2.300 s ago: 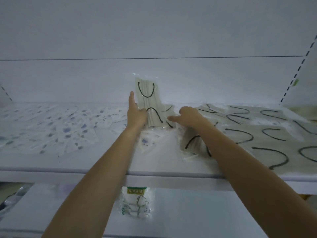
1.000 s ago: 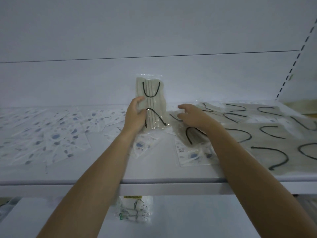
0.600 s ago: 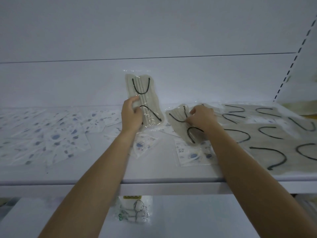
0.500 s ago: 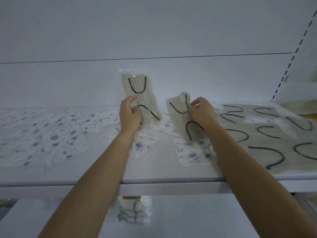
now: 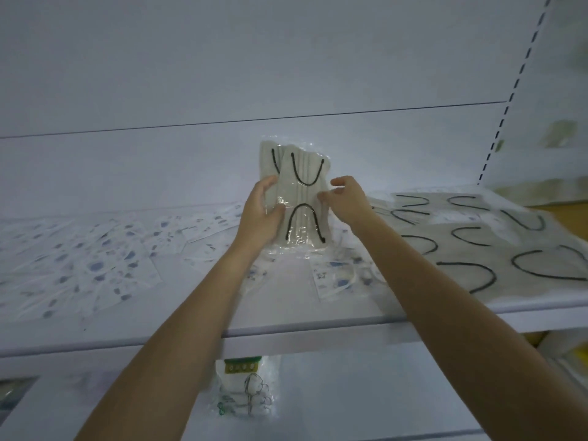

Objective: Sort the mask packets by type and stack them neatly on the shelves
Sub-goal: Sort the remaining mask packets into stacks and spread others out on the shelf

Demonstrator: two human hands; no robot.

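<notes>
left hand (image 5: 259, 214) gripping packets (image 5: 304, 198), printed masks (image 5: 334, 276) beneath

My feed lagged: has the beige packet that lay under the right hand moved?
Yes: the beige packet rose off the shelf, leftward, against the rear packet in the left hand.

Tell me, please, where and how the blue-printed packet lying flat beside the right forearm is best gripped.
Pinch the blue-printed packet by its near left corner, probably coming from the front of the shelf. It lies flat and thin, so only an edge lifts, and the right forearm hangs at its right side.
</notes>
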